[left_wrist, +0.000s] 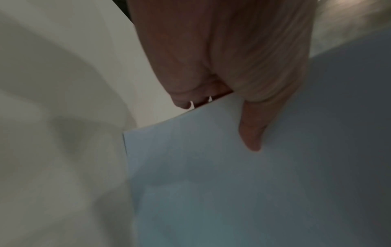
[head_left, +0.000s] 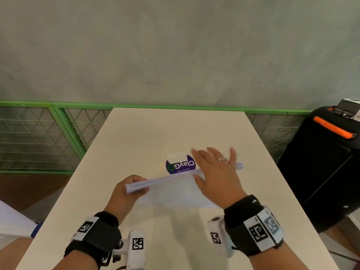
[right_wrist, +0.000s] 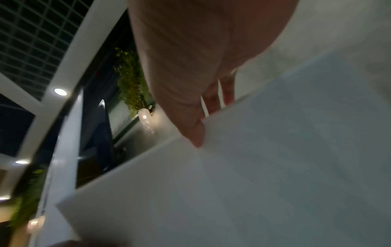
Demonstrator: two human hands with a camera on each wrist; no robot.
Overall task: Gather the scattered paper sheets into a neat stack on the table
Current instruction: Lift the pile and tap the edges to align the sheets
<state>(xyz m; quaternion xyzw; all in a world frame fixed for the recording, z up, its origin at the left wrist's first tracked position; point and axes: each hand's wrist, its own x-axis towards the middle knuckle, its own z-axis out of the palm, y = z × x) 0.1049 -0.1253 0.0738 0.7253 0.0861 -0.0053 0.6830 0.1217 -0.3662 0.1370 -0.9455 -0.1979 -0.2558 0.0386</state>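
A stack of white paper sheets [head_left: 175, 190] stands tilted on its long edge at the middle of the cream table [head_left: 155, 129]. My left hand [head_left: 132, 187] grips the stack's left end. In the left wrist view the thumb [left_wrist: 251, 140] lies on the front sheet [left_wrist: 232, 183] and the fingers curl behind it. My right hand [head_left: 214, 168] is spread over the stack's top edge near its right end, fingers straight. In the right wrist view its thumb [right_wrist: 196, 137] lies on the near face of the sheets [right_wrist: 253, 183] and the fingers [right_wrist: 220, 98] reach behind.
A round purple sticker [head_left: 181, 165] lies on the table just beyond the stack. A black bin with an orange handle [head_left: 321, 162] stands off the table's right side. A green mesh fence [head_left: 48, 137] runs behind. Something white [head_left: 13, 221] shows off the table's left edge.
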